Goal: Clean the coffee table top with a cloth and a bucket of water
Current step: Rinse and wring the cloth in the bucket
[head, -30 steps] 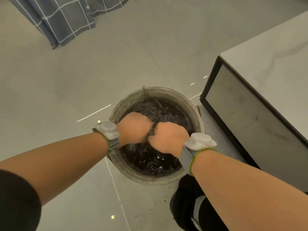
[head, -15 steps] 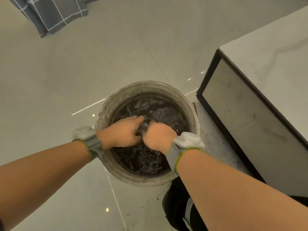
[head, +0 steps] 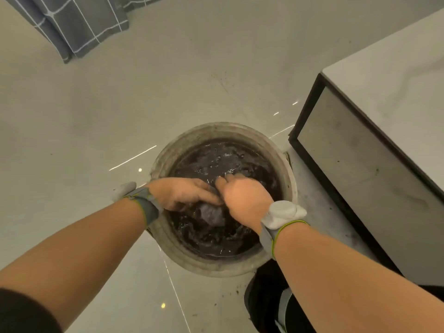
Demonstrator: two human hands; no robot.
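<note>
A round grey bucket (head: 168, 243) of dark, rippling water stands on the floor below me. Both hands are over it, holding a wet grey cloth (head: 212, 213) between them. My left hand (head: 185, 192) grips the cloth from the left, fingers curled over it. My right hand (head: 242, 200) holds the cloth's other side, its fingertips at the water surface. A fold of cloth hangs under the hands into the water. The coffee table (head: 394, 75), white-topped with a black frame, stands just right of the bucket.
A pale glossy tiled floor (head: 96, 121) surrounds the bucket. Grey checked fabric (head: 77, 22) hangs at the top left. My dark-clothed knee (head: 262, 296) is just below the bucket, near the table's side panel (head: 360, 179).
The hands went from tight fists close together to looser grips on the cloth, the left hand turning flatter. A fold of grey cloth now shows beneath them.
</note>
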